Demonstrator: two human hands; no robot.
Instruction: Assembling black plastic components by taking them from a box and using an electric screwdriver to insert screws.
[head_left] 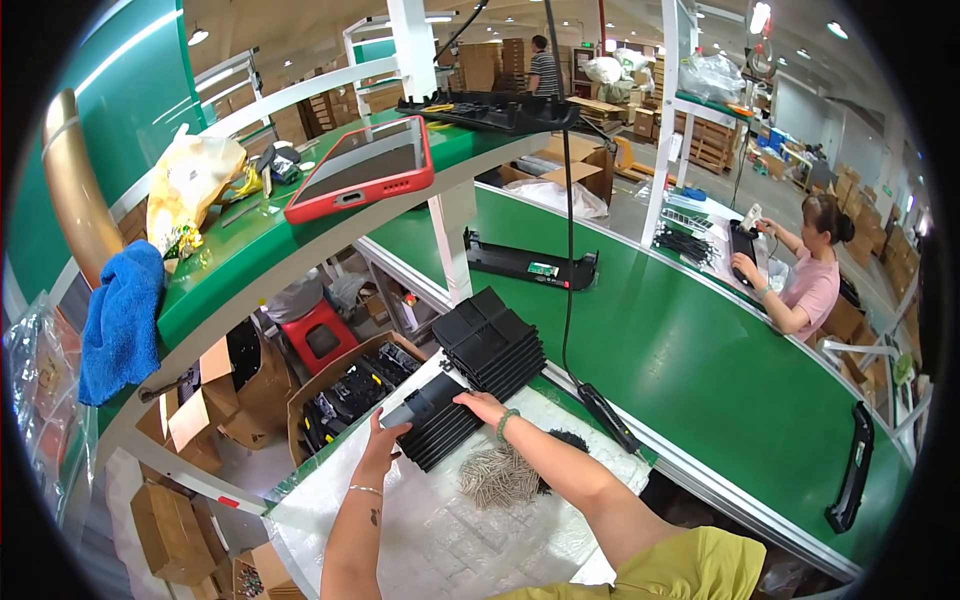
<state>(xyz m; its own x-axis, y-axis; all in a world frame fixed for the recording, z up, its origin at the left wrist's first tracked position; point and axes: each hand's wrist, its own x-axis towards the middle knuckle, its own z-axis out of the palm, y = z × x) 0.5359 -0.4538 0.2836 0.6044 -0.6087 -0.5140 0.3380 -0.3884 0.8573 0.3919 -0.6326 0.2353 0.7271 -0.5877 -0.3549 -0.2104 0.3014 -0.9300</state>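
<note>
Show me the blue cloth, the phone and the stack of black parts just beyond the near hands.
Blue cloth (pixel 122 322): head view, middle of its front.
Phone (pixel 368 163): head view, its flat face.
Stack of black parts (pixel 487 332): head view, its top.

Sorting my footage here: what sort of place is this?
Most likely a factory assembly floor: a long green work surface, stacked black parts, and a co-worker at work beyond it.

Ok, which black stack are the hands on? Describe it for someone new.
Find the long green surface, then the white-covered worktop to its left. Two stacks of black plastic parts sit there. Pick the nearer stack: unlike the farther stack, it has the left hand and right hand on it.
</note>
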